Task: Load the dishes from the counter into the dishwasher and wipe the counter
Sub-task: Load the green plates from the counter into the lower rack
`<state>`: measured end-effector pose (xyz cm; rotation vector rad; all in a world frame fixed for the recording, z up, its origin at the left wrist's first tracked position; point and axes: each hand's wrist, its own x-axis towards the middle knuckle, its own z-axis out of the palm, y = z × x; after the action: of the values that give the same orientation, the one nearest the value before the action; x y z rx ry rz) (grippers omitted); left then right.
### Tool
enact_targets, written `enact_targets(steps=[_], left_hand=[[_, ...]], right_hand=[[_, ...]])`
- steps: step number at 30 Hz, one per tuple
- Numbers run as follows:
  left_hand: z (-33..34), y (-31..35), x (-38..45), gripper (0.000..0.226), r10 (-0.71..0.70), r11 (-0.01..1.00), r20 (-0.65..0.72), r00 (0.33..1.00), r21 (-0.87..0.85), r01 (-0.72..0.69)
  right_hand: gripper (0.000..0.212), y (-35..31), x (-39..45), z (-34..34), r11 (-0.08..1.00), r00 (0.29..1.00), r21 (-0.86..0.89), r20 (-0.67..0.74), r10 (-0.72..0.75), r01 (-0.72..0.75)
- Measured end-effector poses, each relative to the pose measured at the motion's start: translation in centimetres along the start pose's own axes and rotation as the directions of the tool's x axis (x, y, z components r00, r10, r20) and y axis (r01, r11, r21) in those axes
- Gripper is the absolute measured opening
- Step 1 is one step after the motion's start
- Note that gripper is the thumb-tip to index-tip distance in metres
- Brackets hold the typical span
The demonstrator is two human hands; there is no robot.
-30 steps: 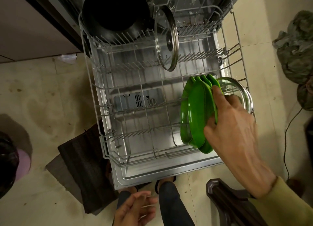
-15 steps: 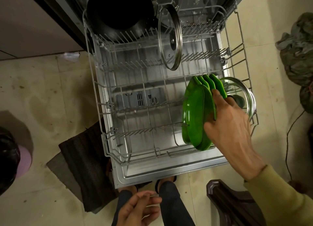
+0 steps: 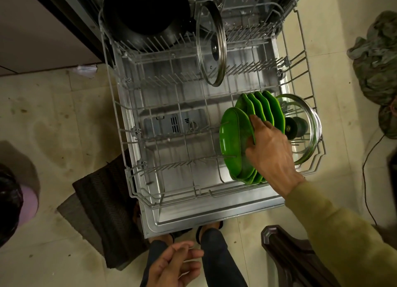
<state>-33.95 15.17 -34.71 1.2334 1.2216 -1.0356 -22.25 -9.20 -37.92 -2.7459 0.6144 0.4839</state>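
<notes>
Tipping the front green plastic plate (image 3: 235, 140) leftward off its stack at the wire rack's (image 3: 120, 123) right edge, my right hand (image 3: 271, 151) pinches it for reseating, left hand (image 3: 174, 265) loosely curled, empty.

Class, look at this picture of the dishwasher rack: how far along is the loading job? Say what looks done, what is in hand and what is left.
Done: a black pot, two glass lids and a row of green plates stand in the lower rack. In hand: the right hand holds the nearest green plate, while the left hand is free. Left: the counter is out of view, so remaining dishes and wiping cannot be judged.
</notes>
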Motion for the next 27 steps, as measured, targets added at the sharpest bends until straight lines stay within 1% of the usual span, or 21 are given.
enact_targets(steps=[2,5,9,13,18,23,27], left_hand=[[0.0,0.0,0.0,0.017,-0.007,1.0,0.007,1.0,0.0,0.007],[0.1,0.1,0.0,0.016,-0.014,1.0,0.011,1.0,-0.022,0.015],[0.3,0.2,0.1,0.015,-0.023,0.999,0.022,0.999,-0.039,0.024],[0.7,0.2,0.1,0.016,-0.007,0.999,0.019,1.0,-0.049,0.008],[0.9,0.4,0.2,0.016,-0.004,0.999,0.027,1.0,-0.047,0.006],[0.9,0.2,0.2,0.016,0.009,1.0,0.025,1.0,-0.019,-0.009],[1.5,0.5,-0.1,0.016,0.017,1.0,0.024,1.0,-0.008,-0.016]], right_hand=[[0.055,-0.1,0.1,0.8,1.0,1.0,0.026,-0.006,-0.017,0.017],[0.06,0.0,-0.2,1.2,0.998,0.999,0.051,-0.035,-0.022,0.024],[0.057,0.5,-1.6,1.4,0.996,0.997,0.084,-0.067,-0.032,0.038],[0.065,0.5,-3.0,2.1,0.992,0.999,0.127,-0.043,-0.011,0.016],[0.078,0.3,-3.8,2.4,0.991,0.994,0.127,-0.102,0.043,-0.03],[0.073,0.3,-5.8,1.9,0.974,0.988,0.221,-0.128,0.086,-0.056],[0.068,0.1,-8.7,2.2,0.957,0.995,0.285,-0.069,0.066,-0.044]])
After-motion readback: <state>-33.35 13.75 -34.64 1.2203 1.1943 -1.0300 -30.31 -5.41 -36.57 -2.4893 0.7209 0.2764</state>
